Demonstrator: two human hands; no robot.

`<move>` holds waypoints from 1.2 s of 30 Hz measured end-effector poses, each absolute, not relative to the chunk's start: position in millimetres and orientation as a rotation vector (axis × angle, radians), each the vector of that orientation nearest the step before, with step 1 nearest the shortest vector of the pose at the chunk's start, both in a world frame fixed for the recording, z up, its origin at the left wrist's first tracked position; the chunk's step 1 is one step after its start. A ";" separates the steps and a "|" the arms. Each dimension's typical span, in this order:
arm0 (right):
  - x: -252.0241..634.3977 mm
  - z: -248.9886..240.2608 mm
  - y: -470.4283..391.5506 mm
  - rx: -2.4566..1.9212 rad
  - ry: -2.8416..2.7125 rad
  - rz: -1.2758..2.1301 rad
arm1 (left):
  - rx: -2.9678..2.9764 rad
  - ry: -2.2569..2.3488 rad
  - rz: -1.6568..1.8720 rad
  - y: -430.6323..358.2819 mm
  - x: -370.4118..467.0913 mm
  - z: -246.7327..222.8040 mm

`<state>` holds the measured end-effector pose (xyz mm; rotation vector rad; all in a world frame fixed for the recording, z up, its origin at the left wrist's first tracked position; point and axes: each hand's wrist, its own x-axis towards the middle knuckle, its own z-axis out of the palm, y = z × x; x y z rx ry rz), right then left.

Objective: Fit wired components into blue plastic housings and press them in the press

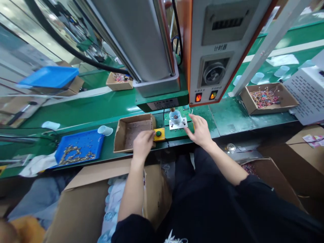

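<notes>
My left hand is over the right edge of a shallow cardboard box, fingers curled together. Their tips are beside a yellow switch box with a green button; whether they pinch anything is hidden. Under the press head, a translucent bluish cup sits on a metal plate, with small reddish and dark parts inside. A brass-coloured rod reaches down to the cup. My right hand is open just right of the plate, thumb and fingers apart, holding nothing I can see.
A blue tray of small metal parts stands left, beside a loose cup. An orange-edged control box hangs overhead. To the right is a carton of wired parts. Below left, a large carton holds cups. Someone sits at far left.
</notes>
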<state>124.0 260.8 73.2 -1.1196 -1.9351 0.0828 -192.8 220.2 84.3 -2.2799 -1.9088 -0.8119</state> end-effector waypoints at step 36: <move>167.6 16.2 264.0 -1.036 -1.774 0.007 | -2.479 -2.317 -0.847 296.0 -96.2 193.2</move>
